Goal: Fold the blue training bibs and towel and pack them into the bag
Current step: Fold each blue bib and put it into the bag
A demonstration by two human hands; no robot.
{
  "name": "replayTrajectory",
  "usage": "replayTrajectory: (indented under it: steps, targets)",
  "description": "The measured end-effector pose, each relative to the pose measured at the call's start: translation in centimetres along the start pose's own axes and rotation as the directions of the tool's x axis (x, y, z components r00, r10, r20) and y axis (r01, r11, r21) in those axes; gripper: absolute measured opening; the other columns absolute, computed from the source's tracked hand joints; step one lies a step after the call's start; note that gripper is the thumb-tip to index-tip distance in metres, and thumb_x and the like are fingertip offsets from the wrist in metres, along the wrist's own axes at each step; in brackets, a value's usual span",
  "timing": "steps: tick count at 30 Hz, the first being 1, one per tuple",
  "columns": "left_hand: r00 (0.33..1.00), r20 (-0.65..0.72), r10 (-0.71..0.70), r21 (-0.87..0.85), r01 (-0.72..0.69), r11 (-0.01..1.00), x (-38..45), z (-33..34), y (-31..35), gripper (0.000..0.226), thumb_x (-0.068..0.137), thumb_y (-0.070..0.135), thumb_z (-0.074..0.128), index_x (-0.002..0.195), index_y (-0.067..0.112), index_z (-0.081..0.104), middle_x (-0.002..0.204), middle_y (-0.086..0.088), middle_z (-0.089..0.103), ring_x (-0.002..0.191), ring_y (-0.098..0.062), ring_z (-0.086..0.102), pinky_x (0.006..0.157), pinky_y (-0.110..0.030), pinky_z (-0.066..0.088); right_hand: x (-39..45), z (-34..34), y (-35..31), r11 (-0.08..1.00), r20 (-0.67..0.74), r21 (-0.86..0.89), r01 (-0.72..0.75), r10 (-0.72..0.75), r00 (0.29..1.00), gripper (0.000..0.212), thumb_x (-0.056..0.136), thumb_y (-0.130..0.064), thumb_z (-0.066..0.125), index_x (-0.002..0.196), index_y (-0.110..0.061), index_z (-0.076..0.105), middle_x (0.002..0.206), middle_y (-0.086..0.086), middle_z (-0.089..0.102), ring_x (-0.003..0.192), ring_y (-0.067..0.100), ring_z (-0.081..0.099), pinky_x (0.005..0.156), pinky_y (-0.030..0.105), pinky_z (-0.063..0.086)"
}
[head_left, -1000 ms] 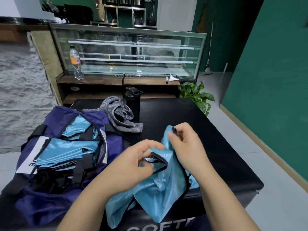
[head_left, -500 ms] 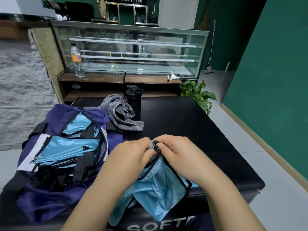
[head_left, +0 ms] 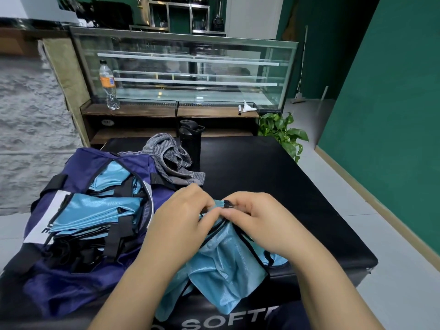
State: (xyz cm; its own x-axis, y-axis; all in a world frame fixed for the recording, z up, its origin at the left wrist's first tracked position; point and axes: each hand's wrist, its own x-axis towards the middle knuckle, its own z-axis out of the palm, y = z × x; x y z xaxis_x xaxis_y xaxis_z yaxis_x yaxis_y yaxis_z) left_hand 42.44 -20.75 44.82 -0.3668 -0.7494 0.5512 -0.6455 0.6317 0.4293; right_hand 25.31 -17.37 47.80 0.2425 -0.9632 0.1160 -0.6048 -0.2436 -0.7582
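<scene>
At near edge of black bench (head_left: 273,177), left hand (head_left: 181,225) and right hand (head_left: 259,222) each pinching black trim of blue bib (head_left: 226,270), open navy bag (head_left: 78,234) at left edge holding folded bibs (head_left: 95,208), grey towel (head_left: 171,158) behind.

Head view. Both hands are meeting at the black-trimmed top edge of a blue bib (head_left: 226,265): the left hand (head_left: 181,225) and right hand (head_left: 257,220) are each pinching it, fingertips touching. The bib is draping over the near edge of the black worktop (head_left: 273,172). At left an open navy bag (head_left: 71,289) is holding folded bibs (head_left: 95,210). Behind it, a grey towel (head_left: 169,156) is lying beside a black bottle (head_left: 190,141).
</scene>
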Motion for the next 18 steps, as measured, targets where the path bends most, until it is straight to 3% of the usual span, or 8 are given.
replayTrajectory:
  steps: [2, 4, 5, 7, 11, 14, 16, 18]
  targets:
    - [0.999, 0.019, 0.041, -0.087, -0.039, 0.995, 0.0, 0.3, -0.5, 0.027, 0.083, 0.049, 0.047, 0.077, 0.025, 0.056, 0.089, 0.016, 0.049, 0.087, -0.005, 0.048, 0.076, -0.019, 0.038, 0.0, -0.6, 0.4, 0.997, -0.011, 0.073, -0.001, 0.002, 1.000, 0.017, 0.095, -0.029, 0.054, 0.093, -0.018, 0.067, 0.085, 0.008, 0.070, 0.080, 0.029, 0.063, 0.077, 0.050, 0.051]
    - [0.994, 0.087, 0.059, -0.157, -0.045, 0.987, 0.0, 0.4, -1.4, 0.017, 0.081, 0.051, 0.049, 0.082, 0.034, 0.053, 0.108, 0.024, 0.048, 0.108, 0.001, 0.044, 0.092, -0.023, 0.036, -0.3, -1.3, 0.8, 0.990, -0.015, 0.141, -0.005, 0.007, 1.000, 0.016, 0.096, -0.026, 0.053, 0.094, -0.019, 0.068, 0.075, 0.006, 0.066, 0.064, 0.021, 0.056, 0.064, 0.043, 0.048]
    - [0.991, 0.119, 0.057, -0.185, -0.034, 0.982, 0.0, 0.5, -1.8, 0.015, 0.080, 0.051, 0.049, 0.084, 0.037, 0.051, 0.117, 0.028, 0.046, 0.116, 0.002, 0.042, 0.097, -0.028, 0.035, -0.5, -1.6, 0.9, 0.983, -0.019, 0.184, -0.007, 0.011, 1.000, 0.016, 0.096, -0.026, 0.054, 0.094, -0.021, 0.069, 0.069, 0.005, 0.061, 0.057, 0.020, 0.047, 0.057, 0.037, 0.041]
    - [0.989, 0.146, 0.029, -0.252, 0.009, 0.968, 0.1, 0.7, -2.1, 0.014, 0.081, 0.049, 0.047, 0.084, 0.036, 0.049, 0.124, 0.031, 0.045, 0.121, 0.000, 0.042, 0.099, -0.030, 0.035, -0.8, -2.0, 1.0, 0.963, -0.028, 0.268, -0.004, 0.012, 1.000, 0.016, 0.093, -0.034, 0.055, 0.093, -0.028, 0.070, 0.069, 0.010, 0.057, 0.060, 0.021, 0.040, 0.059, 0.036, 0.034]
    - [0.992, 0.123, -0.030, -0.504, 0.089, 0.859, 0.8, 1.0, -0.6, 0.016, 0.087, 0.044, 0.044, 0.079, 0.030, 0.045, 0.125, 0.026, 0.053, 0.122, -0.003, 0.048, 0.093, -0.021, 0.037, -1.2, -2.5, 1.0, 0.912, -0.027, 0.410, 0.024, -0.014, 1.000, 0.026, 0.086, -0.044, 0.056, 0.097, -0.025, 0.071, 0.091, 0.029, 0.063, 0.075, 0.027, 0.048, 0.069, 0.048, 0.040]
    - [0.991, 0.130, 0.027, -0.636, 0.062, 0.769, 1.6, 1.0, 1.0, 0.021, 0.086, 0.039, 0.049, 0.081, 0.019, 0.046, 0.127, 0.022, 0.057, 0.123, -0.001, 0.049, 0.096, -0.013, 0.037, -1.8, -3.3, 1.0, 0.877, -0.028, 0.477, 0.048, -0.039, 0.999, 0.026, 0.087, -0.041, 0.060, 0.101, -0.022, 0.071, 0.097, 0.031, 0.064, 0.082, 0.031, 0.053, 0.075, 0.063, 0.044]
    - [0.986, 0.154, 0.061, -0.714, 0.068, 0.697, 2.4, 0.8, 1.8, 0.024, 0.083, 0.035, 0.053, 0.079, 0.013, 0.048, 0.120, 0.013, 0.064, 0.119, -0.001, 0.054, 0.096, -0.015, 0.040, -2.4, -4.2, 1.1, 0.845, -0.042, 0.531, 0.065, -0.050, 0.998, 0.022, 0.091, -0.028, 0.057, 0.101, -0.015, 0.071, 0.095, 0.020, 0.070, 0.085, 0.029, 0.063, 0.077, 0.050, 0.053]
    - [0.982, 0.179, 0.057, -0.772, 0.104, 0.628, 3.3, 0.4, 2.7, 0.019, 0.079, 0.035, 0.059, 0.074, 0.018, 0.051, 0.099, 0.005, 0.070, 0.096, -0.005, 0.062, 0.082, -0.018, 0.047, -3.0, -5.0, 0.9, 0.807, -0.048, 0.582, 0.100, -0.089, 0.995, 0.023, 0.090, -0.019, 0.054, 0.101, -0.006, 0.069, 0.093, 0.013, 0.072, 0.084, 0.023, 0.068, 0.074, 0.033, 0.056]
